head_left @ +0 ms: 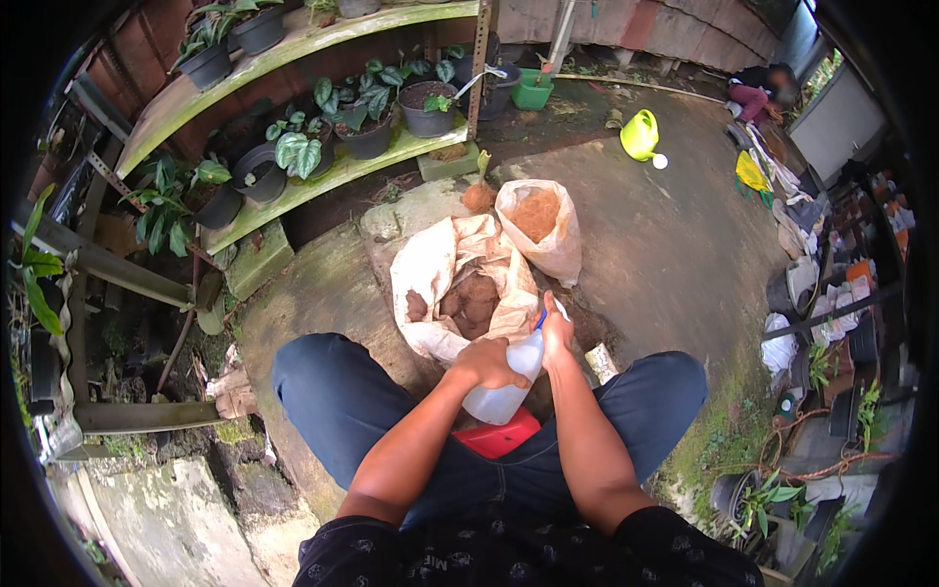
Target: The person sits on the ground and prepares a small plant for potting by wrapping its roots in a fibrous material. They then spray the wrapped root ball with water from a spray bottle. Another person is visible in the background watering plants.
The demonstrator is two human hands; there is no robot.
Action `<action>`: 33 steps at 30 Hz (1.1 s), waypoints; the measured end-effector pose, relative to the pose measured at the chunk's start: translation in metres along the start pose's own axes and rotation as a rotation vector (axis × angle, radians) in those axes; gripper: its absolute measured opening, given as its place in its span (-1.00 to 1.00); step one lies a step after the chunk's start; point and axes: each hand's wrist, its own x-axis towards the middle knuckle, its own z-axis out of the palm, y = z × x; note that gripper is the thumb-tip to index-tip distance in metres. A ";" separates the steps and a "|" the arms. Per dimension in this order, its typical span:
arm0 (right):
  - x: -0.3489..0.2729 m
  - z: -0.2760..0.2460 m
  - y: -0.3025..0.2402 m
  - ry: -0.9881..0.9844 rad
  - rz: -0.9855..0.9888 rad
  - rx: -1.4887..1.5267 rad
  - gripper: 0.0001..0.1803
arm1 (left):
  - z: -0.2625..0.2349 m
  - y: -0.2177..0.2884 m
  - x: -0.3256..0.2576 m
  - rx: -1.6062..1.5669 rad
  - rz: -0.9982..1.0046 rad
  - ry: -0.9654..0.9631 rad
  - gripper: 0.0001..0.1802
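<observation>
A translucent white plastic bottle with a blue and white top is tilted between my knees. My left hand wraps round its body from the left side. At the upper end my right hand closes on the blue and white top, which its fingers partly cover. Just beyond my hands stands a large open whitish sack with brown clods inside. Behind it to the right, a smaller sack holds brown fibrous material. A sprouting coconut rests beside the two sacks.
Potted plants line a wooden shelf at the left. On the concrete floor farther back is a yellow-green watering can. Another person crouches at the far right. Pots and plastic clutter fill the right side. Something red lies between my thighs.
</observation>
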 end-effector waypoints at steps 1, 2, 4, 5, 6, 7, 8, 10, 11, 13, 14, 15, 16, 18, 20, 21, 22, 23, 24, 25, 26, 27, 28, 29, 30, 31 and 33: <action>0.000 -0.002 -0.006 -0.008 -0.016 0.057 -0.50 | -0.002 -0.004 0.007 0.006 0.041 -0.018 0.10; -0.001 -0.004 -0.014 -0.073 -0.050 0.076 -0.52 | -0.007 -0.012 0.019 0.006 0.087 -0.032 0.11; -0.007 -0.002 -0.014 -0.207 -0.084 0.114 -0.53 | -0.022 -0.025 0.024 -0.167 0.108 -0.090 0.04; -0.016 0.005 -0.022 -0.329 -0.095 0.027 -0.46 | -0.029 -0.034 0.025 -0.246 0.070 -0.149 -0.01; -0.014 0.015 -0.013 -0.222 -0.145 -0.075 -0.46 | -0.037 -0.037 0.027 -0.314 0.042 -0.212 -0.05; -0.010 0.017 -0.010 -0.253 -0.079 -0.117 -0.50 | -0.040 -0.042 0.025 -0.339 0.036 -0.218 -0.07; -0.011 0.025 -0.010 -0.289 -0.006 -0.164 -0.53 | -0.044 -0.047 0.018 -0.371 0.023 -0.224 -0.09; 0.000 0.036 0.009 -0.259 -0.010 -0.172 -0.62 | -0.045 -0.054 0.006 -0.430 -0.015 -0.226 -0.12; 0.002 0.046 0.016 -0.253 -0.010 -0.178 -0.66 | -0.049 -0.061 -0.001 -0.452 -0.050 -0.213 -0.13; 0.005 0.060 0.027 -0.304 0.136 -0.001 -0.71 | -0.042 -0.081 0.003 -0.509 -0.125 -0.207 -0.11; 0.005 0.069 0.034 -0.324 0.214 0.092 -0.73 | -0.037 -0.093 0.008 -0.518 -0.137 -0.191 -0.09; 0.005 0.082 0.040 -0.320 0.213 0.213 -0.71 | -0.033 -0.103 0.013 -0.523 -0.148 -0.178 -0.07; 0.005 0.086 0.045 -0.290 0.217 0.199 -0.71 | -0.027 -0.113 0.020 -0.524 -0.157 -0.167 -0.05; 0.005 0.092 0.056 -0.224 0.222 0.178 -0.69 | -0.007 -0.138 0.033 -0.566 -0.181 -0.141 -0.01; 0.013 0.092 0.059 -0.107 0.170 -0.137 -0.70 | 0.001 -0.151 0.050 -0.507 -0.119 -0.150 -0.02; 0.018 0.091 0.054 -0.057 0.170 -0.107 -0.71 | -0.005 -0.148 0.057 -0.585 -0.077 -0.191 -0.03; 0.018 0.092 0.053 -0.008 0.171 -0.077 -0.72 | -0.011 -0.149 0.059 -0.550 -0.068 -0.225 -0.03; 0.017 0.094 0.048 0.001 0.184 -0.054 -0.74 | -0.021 -0.143 0.060 -0.537 -0.055 -0.254 -0.02; 0.014 0.099 0.043 0.001 0.198 -0.030 -0.76 | -0.030 -0.141 0.060 -0.522 -0.050 -0.277 -0.02; 0.013 0.105 0.038 0.001 0.214 -0.006 -0.77 | -0.036 -0.142 0.060 -0.523 -0.042 -0.282 -0.02; 0.010 0.116 0.034 0.029 0.207 -0.011 -0.78 | -0.044 -0.146 0.056 -0.518 -0.040 -0.290 -0.02; 0.006 0.127 0.031 0.059 0.203 -0.016 -0.78 | -0.054 -0.152 0.054 -0.512 -0.040 -0.300 -0.02; 0.002 0.137 0.030 0.089 0.200 -0.020 -0.78 | -0.063 -0.158 0.052 -0.493 -0.040 -0.318 -0.02; 0.004 0.135 0.033 0.101 0.207 -0.076 -0.78 | -0.082 -0.157 0.045 -0.462 -0.028 -0.345 -0.01; 0.002 0.144 0.035 0.156 0.186 -0.061 -0.79 | -0.095 -0.161 0.041 -0.438 -0.020 -0.363 -0.01; -0.001 0.154 0.037 0.210 0.165 -0.048 -0.80 | -0.103 -0.169 0.041 -0.385 0.000 -0.335 -0.03; -0.008 0.163 0.041 0.212 0.065 -0.131 -0.82 | -0.117 -0.181 0.037 -0.300 0.039 -0.273 -0.05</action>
